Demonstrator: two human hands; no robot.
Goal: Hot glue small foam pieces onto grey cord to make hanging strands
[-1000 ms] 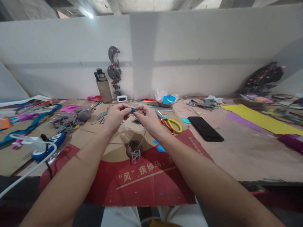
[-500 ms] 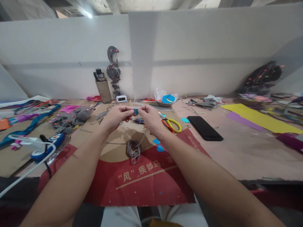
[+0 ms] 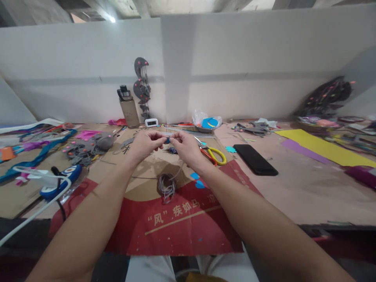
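Note:
Close together over the cardboard, my left hand and my right hand pinch a small blue piece between their fingertips. Most of that piece is covered by the fingers, so its kind is not clear. A grey cord runs down from near my right hand to a loose coil of cord on the red printed cardboard. Blue paper cut-outs lie beside the coil. To the right of my right hand rest scissors with yellow and orange handles.
A black phone lies to the right, near yellow sheet material. Grey felt pieces with pink dots and a blue power strip are on the left. A bottle and a plastic-lined bowl stand along the wall.
Both hands keep their pinch at nearly the same spot. The blue piece now shows less between the fingertips, and the whole view has shifted very slightly.

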